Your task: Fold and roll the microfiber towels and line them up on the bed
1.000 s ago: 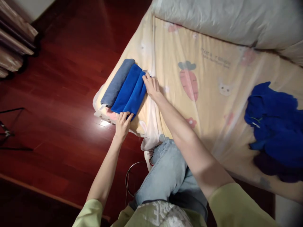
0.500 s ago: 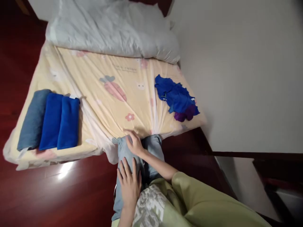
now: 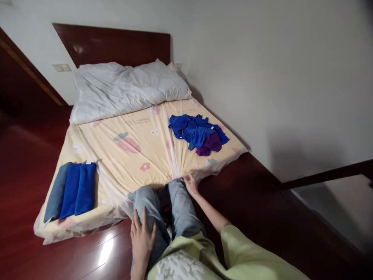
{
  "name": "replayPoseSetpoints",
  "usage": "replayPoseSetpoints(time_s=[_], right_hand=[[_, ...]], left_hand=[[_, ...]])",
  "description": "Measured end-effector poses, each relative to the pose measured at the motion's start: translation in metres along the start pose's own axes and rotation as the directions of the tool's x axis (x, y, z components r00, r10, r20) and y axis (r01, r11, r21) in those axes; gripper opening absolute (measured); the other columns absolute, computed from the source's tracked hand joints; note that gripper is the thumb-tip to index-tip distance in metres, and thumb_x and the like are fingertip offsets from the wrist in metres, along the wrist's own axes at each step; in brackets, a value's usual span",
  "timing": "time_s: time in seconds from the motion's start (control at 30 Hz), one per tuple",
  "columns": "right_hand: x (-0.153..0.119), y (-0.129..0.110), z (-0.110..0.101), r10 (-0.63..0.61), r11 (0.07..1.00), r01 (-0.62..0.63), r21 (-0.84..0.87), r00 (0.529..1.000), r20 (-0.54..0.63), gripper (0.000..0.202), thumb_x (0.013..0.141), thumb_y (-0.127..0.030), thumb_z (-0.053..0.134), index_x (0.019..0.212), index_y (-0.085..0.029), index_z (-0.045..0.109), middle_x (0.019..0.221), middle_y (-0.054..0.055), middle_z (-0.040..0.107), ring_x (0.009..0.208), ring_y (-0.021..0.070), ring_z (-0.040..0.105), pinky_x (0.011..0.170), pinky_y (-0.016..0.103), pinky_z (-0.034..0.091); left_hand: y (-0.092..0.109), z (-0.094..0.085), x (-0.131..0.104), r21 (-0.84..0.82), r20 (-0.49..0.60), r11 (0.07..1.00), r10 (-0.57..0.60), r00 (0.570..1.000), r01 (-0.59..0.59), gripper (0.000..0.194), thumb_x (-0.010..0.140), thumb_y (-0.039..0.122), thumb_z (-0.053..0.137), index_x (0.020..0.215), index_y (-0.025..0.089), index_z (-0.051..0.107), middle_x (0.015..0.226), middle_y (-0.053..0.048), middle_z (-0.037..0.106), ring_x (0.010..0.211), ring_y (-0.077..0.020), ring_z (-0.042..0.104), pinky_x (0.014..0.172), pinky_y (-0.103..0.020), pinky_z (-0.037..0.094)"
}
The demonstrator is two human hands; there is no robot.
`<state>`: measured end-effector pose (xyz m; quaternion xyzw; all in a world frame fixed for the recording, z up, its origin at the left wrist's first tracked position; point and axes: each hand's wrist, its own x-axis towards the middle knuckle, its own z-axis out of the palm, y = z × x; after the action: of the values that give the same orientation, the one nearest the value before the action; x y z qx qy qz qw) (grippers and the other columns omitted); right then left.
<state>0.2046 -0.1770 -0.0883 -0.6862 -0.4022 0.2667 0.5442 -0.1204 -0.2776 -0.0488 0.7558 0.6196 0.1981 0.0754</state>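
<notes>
My left hand lies with spread fingers on the thigh of my light blue jeans. My right hand is at the outer side of my right knee, close to the bed's front edge. Its fingers are loosely bent, and no object shows in them. Beyond my knees is a bed with a yellow sheet, printed with carrots and flowers and pulled into creases. Towards the left corner lie a grey-blue rolled cloth and two folded blue cloths side by side. A crumpled pile of blue cloths with a purple cloth lies on the right.
A long pale grey pillow or quilt lies across the far end, before a dark wood headboard. A plain wall rises on the right. Dark red floor surrounds the bed. A dark rail is at the right.
My view has lifted, bringing the headboard into sight. My right hand has moved from the left knee to the outer side of the right knee. My left hand stays on the thigh.
</notes>
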Motion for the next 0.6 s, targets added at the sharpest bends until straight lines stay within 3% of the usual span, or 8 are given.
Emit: replayPoseSetpoints(time_s=[0.07,0.13,0.27,0.4,0.6], right_hand=[[0.05,-0.002,-0.041,-0.046,0.987,0.026,-0.157,0.991,-0.125,0.031,0.083,-0.025,0.057,0.105,-0.017,0.078,0.115,0.013,0.074,0.115,0.0263,0.066,0.102,0.041,0.056],[0.098,-0.009,-0.076,-0.077,0.958,0.032,-0.284,0.986,-0.149,0.031,0.081,-0.018,0.056,0.1,-0.017,0.081,0.121,0.015,0.073,0.131,0.0279,0.058,0.116,0.041,0.046],[0.166,-0.016,-0.119,-0.057,0.826,-0.048,-0.562,0.984,-0.169,0.041,0.084,-0.012,0.052,0.112,-0.013,0.082,0.156,0.016,0.051,0.144,0.0297,0.048,0.126,0.042,0.034],[0.202,-0.012,-0.142,0.067,0.68,-0.104,-0.725,0.995,-0.079,0.041,0.084,-0.01,0.054,0.112,-0.019,0.083,0.167,0.009,0.041,0.15,0.0316,0.041,0.123,0.044,0.039],[0.217,-0.018,-0.161,0.091,0.667,-0.034,-0.744,0.995,0.036,0.03,0.074,-0.009,0.061,0.09,-0.018,0.085,0.142,0.017,0.065,0.136,0.0354,0.057,0.114,0.051,0.048]], left_hand=[[0.0,0.0,0.001,-0.006,-0.003,1.0,-0.006,1.0,0.006,0.07,0.102,0.05,0.047,0.165,0.021,0.034,0.172,-0.019,0.023,0.153,-0.0401,0.034,0.117,-0.058,0.042],[0.0,0.0,0.001,-0.01,-0.004,1.0,-0.014,1.0,0.014,0.072,0.102,0.048,0.049,0.166,0.023,0.032,0.172,-0.017,0.022,0.154,-0.0394,0.034,0.118,-0.058,0.042],[0.002,0.0,0.0,0.014,-0.005,1.0,-0.023,1.0,0.023,0.072,0.1,0.045,0.052,0.166,0.022,0.033,0.171,-0.017,0.025,0.152,-0.0391,0.037,0.116,-0.056,0.044],[0.003,0.003,-0.005,0.066,-0.011,0.997,-0.043,0.999,0.044,0.068,0.101,0.043,0.05,0.163,0.02,0.039,0.17,-0.019,0.029,0.151,-0.0391,0.038,0.115,-0.054,0.045],[0.009,0.009,-0.007,0.106,-0.056,0.991,-0.08,0.995,0.085,0.064,0.097,0.037,0.055,0.159,0.023,0.047,0.168,-0.017,0.034,0.151,-0.0348,0.041,0.117,-0.05,0.043]])
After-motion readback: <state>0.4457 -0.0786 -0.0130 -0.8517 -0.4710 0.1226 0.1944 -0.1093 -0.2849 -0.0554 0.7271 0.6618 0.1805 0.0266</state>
